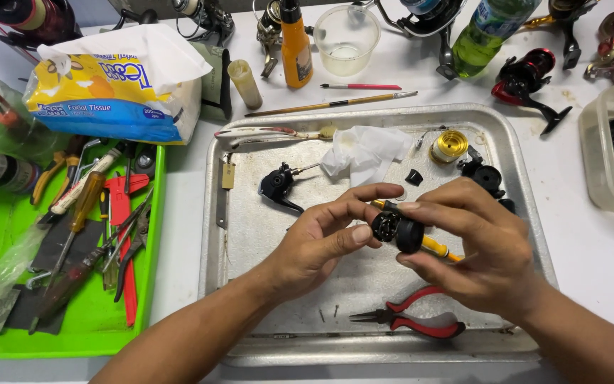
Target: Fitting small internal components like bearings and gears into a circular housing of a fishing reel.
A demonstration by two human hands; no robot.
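A: Two hands meet at the centre of the frame; the left hand (321, 238) pinches a small black reel part (396, 229) between thumb and fingertips, and the right hand (481, 245) closes over it from the right, also gripping a yellow-handled screwdriver (437, 248) that pokes out beneath the fingers.

B: So neither hand is slack?

A: Neither; both are clasped on that part, held in the air just above the metal tray (513, 153).

B: What lies around them?

A: Below the hands, red-handled pliers (413, 320) and two tiny screws (328, 311) on the tray; above, a crumpled tissue (367, 151), a gold spool (450, 146) and another black piece (278, 186); at the left of the frame a green tool tray (101, 323); upper left, a tissue pack (119, 85).

B: What could go wrong?

A: I'd judge the fingertip grip the weak point; a slip of the driver could send the part down onto the tray; the loose screws sit near the tray's lower rim, so a brushing wrist might scatter them.
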